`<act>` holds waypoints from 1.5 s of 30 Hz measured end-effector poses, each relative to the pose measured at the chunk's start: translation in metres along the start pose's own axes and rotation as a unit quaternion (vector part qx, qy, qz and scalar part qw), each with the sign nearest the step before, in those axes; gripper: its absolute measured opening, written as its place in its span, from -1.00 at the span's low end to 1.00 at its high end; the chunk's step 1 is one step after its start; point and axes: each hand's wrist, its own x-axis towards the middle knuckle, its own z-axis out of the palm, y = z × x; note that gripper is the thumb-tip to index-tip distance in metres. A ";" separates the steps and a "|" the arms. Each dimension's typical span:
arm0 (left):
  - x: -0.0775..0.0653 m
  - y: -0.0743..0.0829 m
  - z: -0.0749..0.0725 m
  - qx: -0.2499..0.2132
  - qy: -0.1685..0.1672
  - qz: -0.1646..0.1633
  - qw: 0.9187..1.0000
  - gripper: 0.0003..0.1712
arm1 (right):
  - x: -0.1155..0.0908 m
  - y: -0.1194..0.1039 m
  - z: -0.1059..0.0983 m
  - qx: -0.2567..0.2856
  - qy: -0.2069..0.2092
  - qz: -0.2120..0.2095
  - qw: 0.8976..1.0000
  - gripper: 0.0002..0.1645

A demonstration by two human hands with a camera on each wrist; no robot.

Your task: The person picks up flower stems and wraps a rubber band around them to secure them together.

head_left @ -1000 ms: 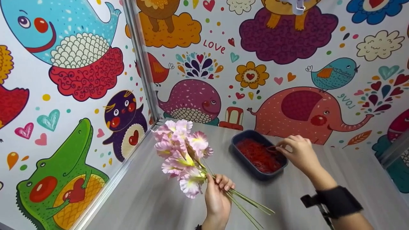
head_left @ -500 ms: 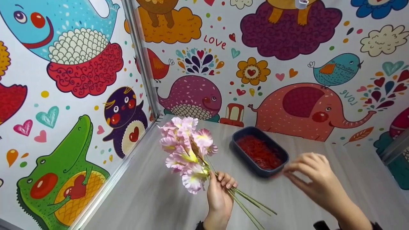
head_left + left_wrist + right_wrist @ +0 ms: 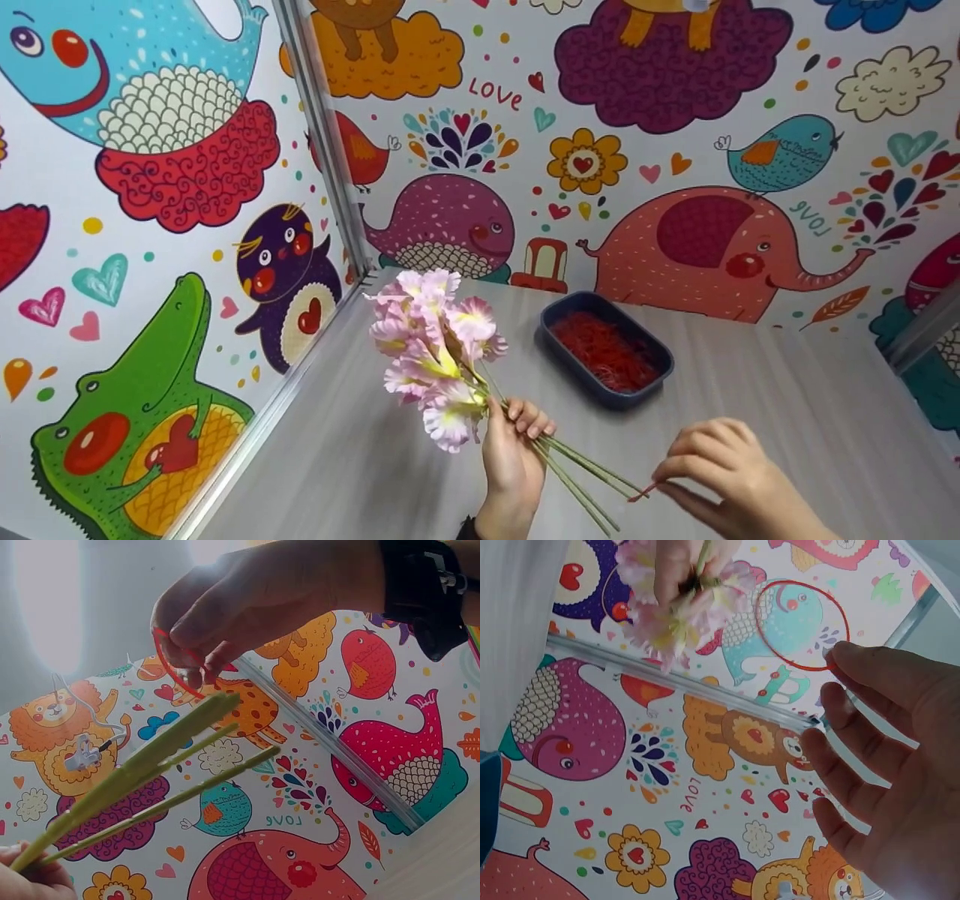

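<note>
My left hand grips a bunch of artificial pink flowers by the stems, blossoms toward the upper left. Several green stems stick out below that hand. Between thumb and index finger, my right hand pinches a thin red rubber band, which hangs as an open loop in the right wrist view. In the left wrist view the band lies close to the stem ends; whether it touches them I cannot tell. The right hand's other fingers are spread and loosely bent.
A dark blue rectangular tub with many red rubber bands stands on the grey wood-grain table, near the back wall. Walls printed with cartoon animals rise at the left and back.
My right hand has come out of the tub with a rubber band and moved down toward the stem ends. The left hand and flowers stay almost in place.
</note>
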 end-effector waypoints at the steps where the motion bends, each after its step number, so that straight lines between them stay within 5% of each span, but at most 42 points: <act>1: 0.000 0.000 0.000 0.001 0.001 0.000 1.000 -0.46 | -0.001 0.000 0.001 0.004 -0.001 -0.003 1.000 -0.73; 12: -0.002 0.003 0.007 -0.010 0.007 -0.013 1.000 -0.46 | -0.007 0.000 0.007 0.024 -0.011 -0.014 1.000 -0.83; 24: -0.006 -0.005 0.010 -0.004 -0.001 -0.023 1.000 -0.47 | 0.023 0.004 0.028 0.052 0.012 -0.042 0.998 -0.91; 33: -0.010 -0.011 0.012 0.018 -0.026 -0.035 0.999 -0.47 | 0.044 0.014 0.047 0.044 0.020 -0.073 0.996 -0.64; 45: -0.013 -0.015 0.016 0.004 -0.016 -0.051 0.999 -0.46 | 0.062 0.020 0.053 0.032 0.067 -0.103 0.992 -0.93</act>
